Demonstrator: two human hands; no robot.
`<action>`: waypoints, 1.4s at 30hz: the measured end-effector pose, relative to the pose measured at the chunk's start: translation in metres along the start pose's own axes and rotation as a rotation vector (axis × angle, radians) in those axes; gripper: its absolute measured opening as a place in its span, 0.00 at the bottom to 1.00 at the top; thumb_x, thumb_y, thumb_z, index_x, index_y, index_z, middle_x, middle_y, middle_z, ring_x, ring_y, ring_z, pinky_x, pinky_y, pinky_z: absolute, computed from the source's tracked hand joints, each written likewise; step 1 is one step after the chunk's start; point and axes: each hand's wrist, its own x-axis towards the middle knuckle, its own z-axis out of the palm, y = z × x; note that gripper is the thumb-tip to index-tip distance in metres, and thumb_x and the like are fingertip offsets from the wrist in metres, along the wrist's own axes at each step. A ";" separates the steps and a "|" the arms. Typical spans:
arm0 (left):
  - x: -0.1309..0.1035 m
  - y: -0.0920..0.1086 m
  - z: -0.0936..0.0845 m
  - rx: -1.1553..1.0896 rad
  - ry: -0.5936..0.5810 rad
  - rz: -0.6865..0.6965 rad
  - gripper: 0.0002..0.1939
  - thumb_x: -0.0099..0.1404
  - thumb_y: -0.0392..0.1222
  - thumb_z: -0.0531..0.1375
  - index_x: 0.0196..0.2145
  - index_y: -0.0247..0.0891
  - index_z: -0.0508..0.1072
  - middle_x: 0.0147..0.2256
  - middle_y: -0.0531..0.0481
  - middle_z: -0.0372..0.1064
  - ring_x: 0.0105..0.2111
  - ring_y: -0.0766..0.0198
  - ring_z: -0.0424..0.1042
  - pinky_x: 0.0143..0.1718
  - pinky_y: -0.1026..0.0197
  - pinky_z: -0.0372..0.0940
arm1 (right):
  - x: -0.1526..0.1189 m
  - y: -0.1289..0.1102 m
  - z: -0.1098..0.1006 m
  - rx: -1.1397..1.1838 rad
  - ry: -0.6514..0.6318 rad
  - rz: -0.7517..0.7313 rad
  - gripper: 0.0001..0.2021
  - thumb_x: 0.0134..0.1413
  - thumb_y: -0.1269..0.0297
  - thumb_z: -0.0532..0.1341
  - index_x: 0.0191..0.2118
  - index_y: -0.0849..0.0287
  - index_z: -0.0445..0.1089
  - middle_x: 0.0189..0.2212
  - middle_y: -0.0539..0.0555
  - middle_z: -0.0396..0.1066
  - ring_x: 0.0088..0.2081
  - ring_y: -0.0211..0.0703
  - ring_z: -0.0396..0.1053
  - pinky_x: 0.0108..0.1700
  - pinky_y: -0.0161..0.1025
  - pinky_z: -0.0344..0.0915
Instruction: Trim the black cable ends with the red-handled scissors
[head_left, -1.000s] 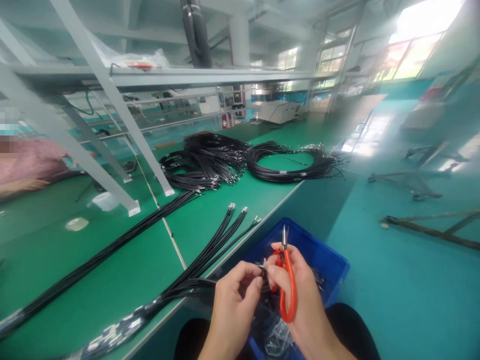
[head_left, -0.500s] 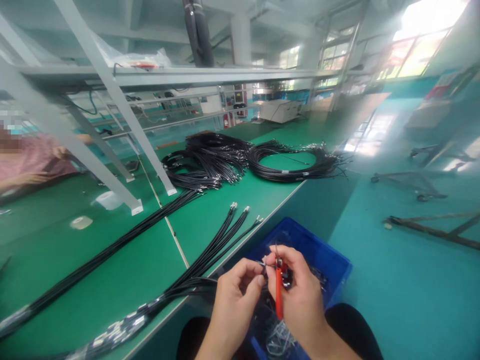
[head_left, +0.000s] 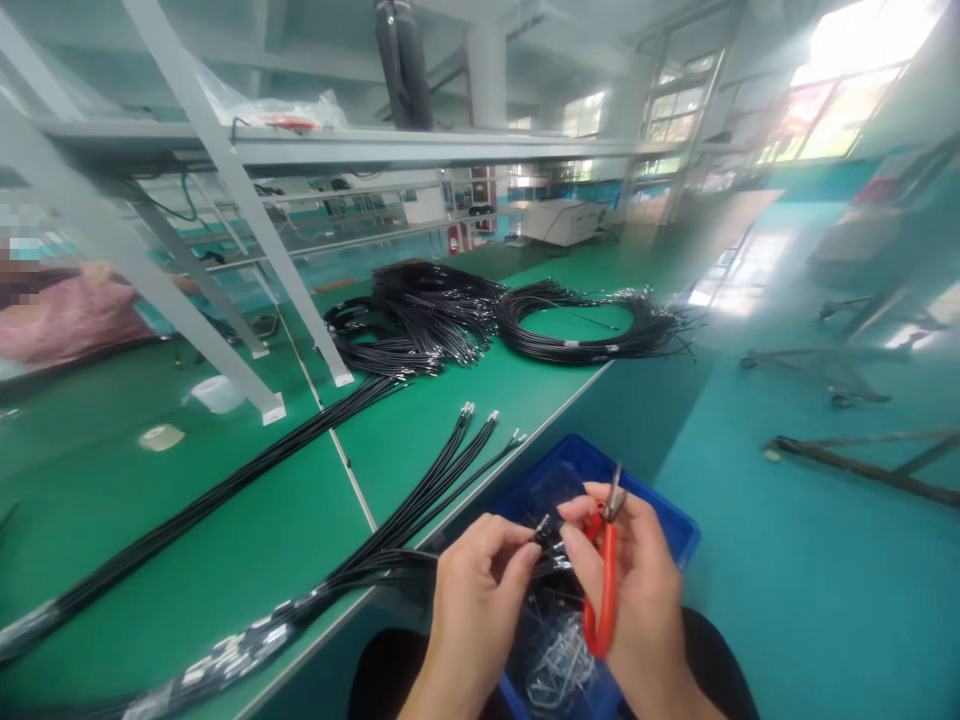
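Between its thumb and index finger, my left hand (head_left: 480, 590) pinches the end of a black cable (head_left: 541, 528), which shows a small metallic tip. My right hand (head_left: 649, 575) holds red-handled pliers (head_left: 608, 570) across the palm, jaws pointing up; its thumb and index fingertips stay a short way from the cable end. Both hands are over a blue bin (head_left: 679, 525) with clear plastic bits and small dark and shiny parts in it. A bundle of black cables (head_left: 375, 555), partly wrapped in clear plastic, runs along the bench edge towards my left hand.
On the green bench (head_left: 420, 430) lie another long cable bundle (head_left: 247, 480), a pile of black cables (head_left: 427, 310) and a coiled cable loop (head_left: 570, 345). White shelf posts (head_left: 255, 220) stand on the left. Behind them, a person in a pink top (head_left: 67, 315) is at work.
My right hand has moved right with the pliers, away from my left fingers, and the pliers have tilted. The left hand keeps its pinch. The person at the left has shifted their arms.
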 end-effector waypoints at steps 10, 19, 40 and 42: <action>-0.002 0.000 0.006 0.145 -0.015 0.051 0.06 0.61 0.37 0.56 0.28 0.39 0.71 0.24 0.54 0.66 0.23 0.67 0.66 0.25 0.67 0.58 | 0.004 0.003 0.011 -0.015 -0.051 0.098 0.14 0.51 0.64 0.60 0.44 0.53 0.60 0.32 0.50 0.68 0.34 0.42 0.70 0.38 0.41 0.69; 0.001 -0.001 0.000 -0.147 -0.054 -0.079 0.06 0.60 0.37 0.58 0.26 0.37 0.71 0.25 0.53 0.68 0.25 0.66 0.66 0.27 0.67 0.59 | 0.003 0.008 0.010 -0.009 -0.052 0.075 0.13 0.51 0.65 0.59 0.44 0.54 0.60 0.31 0.50 0.67 0.32 0.42 0.70 0.37 0.41 0.69; 0.006 0.000 -0.011 -0.581 -0.073 -0.217 0.06 0.57 0.39 0.61 0.24 0.35 0.72 0.23 0.54 0.67 0.24 0.69 0.61 0.27 0.68 0.57 | 0.003 0.017 0.008 -0.297 -0.073 -0.556 0.18 0.49 0.79 0.58 0.44 0.53 0.63 0.31 0.51 0.68 0.33 0.44 0.68 0.36 0.42 0.67; 0.008 -0.002 -0.013 -0.615 -0.024 -0.235 0.06 0.57 0.39 0.61 0.25 0.34 0.72 0.24 0.54 0.68 0.22 0.70 0.59 0.25 0.68 0.56 | -0.002 0.018 0.003 -0.292 -0.066 -0.396 0.16 0.48 0.75 0.60 0.43 0.52 0.65 0.33 0.52 0.70 0.34 0.46 0.69 0.38 0.43 0.67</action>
